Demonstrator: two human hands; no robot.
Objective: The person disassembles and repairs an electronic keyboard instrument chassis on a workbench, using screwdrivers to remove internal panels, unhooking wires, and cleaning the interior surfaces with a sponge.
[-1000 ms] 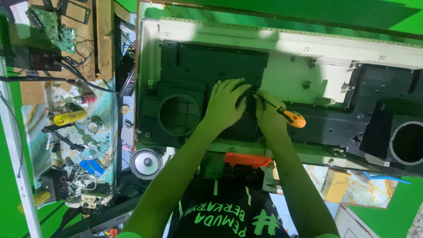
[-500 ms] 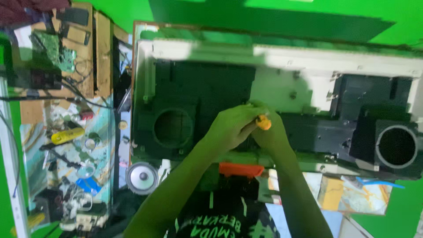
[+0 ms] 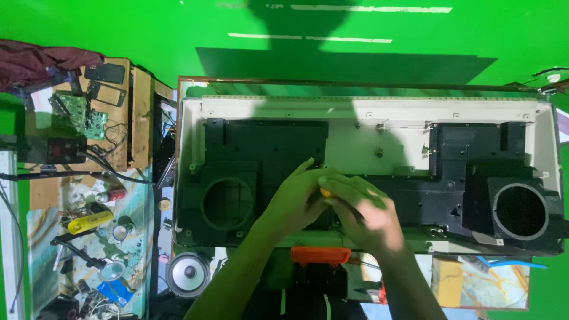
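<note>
Electronics repair workshop: circuit boards, loose speaker

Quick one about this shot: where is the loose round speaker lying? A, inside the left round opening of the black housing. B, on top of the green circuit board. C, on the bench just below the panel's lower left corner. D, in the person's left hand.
C: the round speaker sits on the bench outside the panel, below its lower left corner, while the left round opening is empty and both hands meet at the panel's middle.
</note>
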